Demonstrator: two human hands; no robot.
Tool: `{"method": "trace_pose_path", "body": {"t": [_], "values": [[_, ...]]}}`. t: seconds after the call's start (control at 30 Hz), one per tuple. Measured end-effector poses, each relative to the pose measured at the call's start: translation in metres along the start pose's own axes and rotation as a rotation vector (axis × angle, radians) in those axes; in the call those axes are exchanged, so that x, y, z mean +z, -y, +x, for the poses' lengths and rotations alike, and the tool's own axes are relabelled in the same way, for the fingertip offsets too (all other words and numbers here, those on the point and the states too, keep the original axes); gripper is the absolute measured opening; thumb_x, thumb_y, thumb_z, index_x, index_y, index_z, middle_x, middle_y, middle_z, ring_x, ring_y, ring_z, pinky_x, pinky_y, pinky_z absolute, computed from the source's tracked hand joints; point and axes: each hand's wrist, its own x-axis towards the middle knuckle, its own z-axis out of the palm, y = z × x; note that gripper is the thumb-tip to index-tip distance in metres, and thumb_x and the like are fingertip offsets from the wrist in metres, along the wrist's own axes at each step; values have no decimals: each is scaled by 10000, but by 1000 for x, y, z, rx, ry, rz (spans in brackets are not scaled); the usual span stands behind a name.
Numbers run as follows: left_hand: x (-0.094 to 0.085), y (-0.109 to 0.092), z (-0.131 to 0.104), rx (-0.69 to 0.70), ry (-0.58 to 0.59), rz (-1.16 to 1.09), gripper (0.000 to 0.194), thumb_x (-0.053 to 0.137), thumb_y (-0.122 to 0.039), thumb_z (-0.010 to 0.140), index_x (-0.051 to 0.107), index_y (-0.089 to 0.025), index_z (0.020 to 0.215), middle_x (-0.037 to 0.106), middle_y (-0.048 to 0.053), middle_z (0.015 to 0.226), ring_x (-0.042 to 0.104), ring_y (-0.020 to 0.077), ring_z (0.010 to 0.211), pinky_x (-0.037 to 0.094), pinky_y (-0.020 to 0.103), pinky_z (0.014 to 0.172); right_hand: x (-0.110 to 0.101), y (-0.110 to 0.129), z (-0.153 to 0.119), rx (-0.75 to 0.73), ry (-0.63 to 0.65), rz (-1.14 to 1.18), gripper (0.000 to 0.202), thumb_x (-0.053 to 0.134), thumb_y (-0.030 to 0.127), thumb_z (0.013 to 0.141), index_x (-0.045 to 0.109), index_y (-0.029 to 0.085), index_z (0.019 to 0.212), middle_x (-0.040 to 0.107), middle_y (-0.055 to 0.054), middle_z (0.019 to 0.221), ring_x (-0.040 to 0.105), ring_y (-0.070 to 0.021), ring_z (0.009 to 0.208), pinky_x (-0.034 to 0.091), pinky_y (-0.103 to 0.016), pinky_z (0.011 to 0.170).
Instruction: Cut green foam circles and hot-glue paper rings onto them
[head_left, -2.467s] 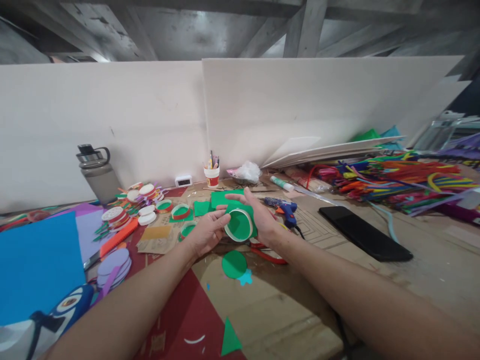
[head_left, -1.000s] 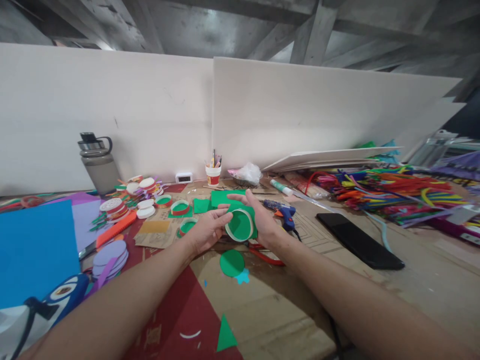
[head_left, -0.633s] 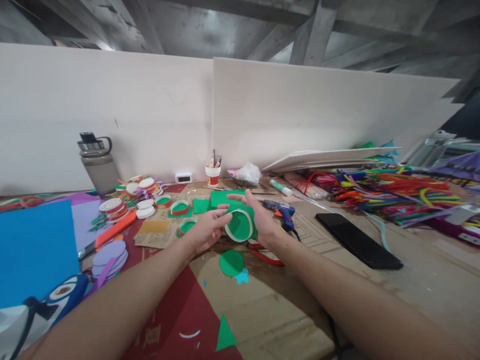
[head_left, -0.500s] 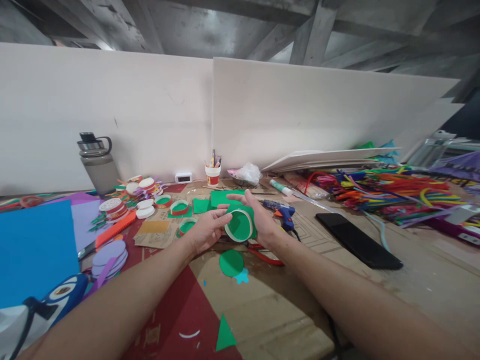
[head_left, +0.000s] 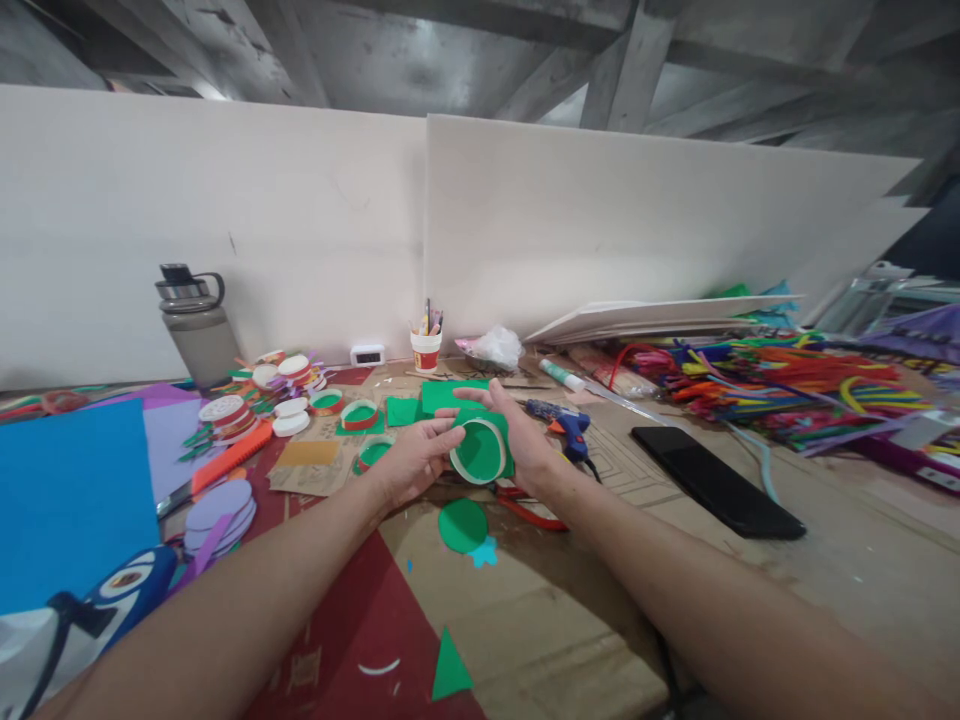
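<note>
Between my two hands, a pale ring backed with green paper (head_left: 478, 452) is held tilted above the table, its open side toward me. My left hand (head_left: 421, 456) pinches the ring's left edge with thumb and fingers. Around the right side and back curves my right hand (head_left: 526, 440), its fingers partly hidden behind the green sheet. Below lie a green paper circle (head_left: 462, 526) and a light blue star-like scrap (head_left: 484, 552). Red-handled scissors (head_left: 534, 512) rest partly under my right hand. Beyond my left hand are red-banded rings on green paper (head_left: 360, 415).
A blue hot glue gun (head_left: 574, 436), a glue stick (head_left: 561, 375) and a black phone (head_left: 716, 482) lie to the right, before heaped pipe cleaners (head_left: 795, 380). At left are an orange utility knife (head_left: 231, 460), purple discs (head_left: 219, 515) and a water bottle (head_left: 196, 325).
</note>
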Motion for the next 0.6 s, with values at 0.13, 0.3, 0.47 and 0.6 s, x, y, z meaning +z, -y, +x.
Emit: {"method": "trace_pose_path", "body": {"t": [0.13,0.3,0.47,0.6], "values": [[-2,1,0,6,-6,7,289,725,-319,757,692,-125,968,729,100,884,681,194,775,504,304,747,-1,-1,1,-2,-1,-7,483,401,588,896,608,238,1156,734,-67,1015,697,-240,895,561,-391,739],[-1,0,0,2,-10,8,301,734,-323,748,690,-121,967,728,100,876,683,196,767,503,307,746,-3,-3,2,-12,17,-18,487,398,591,896,600,243,1169,730,-68,1030,695,-237,906,558,-392,748],[2,-2,-1,-12,-24,-8,338,765,-326,712,690,-110,960,726,106,879,685,196,772,502,303,754,-4,-4,3,-15,29,4,477,415,581,893,595,240,1174,726,-70,1038,692,-233,912,556,-390,759],[1,-1,-1,-8,-10,-9,310,744,-315,736,685,-116,966,727,102,870,685,191,768,506,299,746,-3,-4,3,-14,27,-2,481,418,586,888,590,240,1175,728,-68,1026,693,-241,908,559,-397,749]]}}
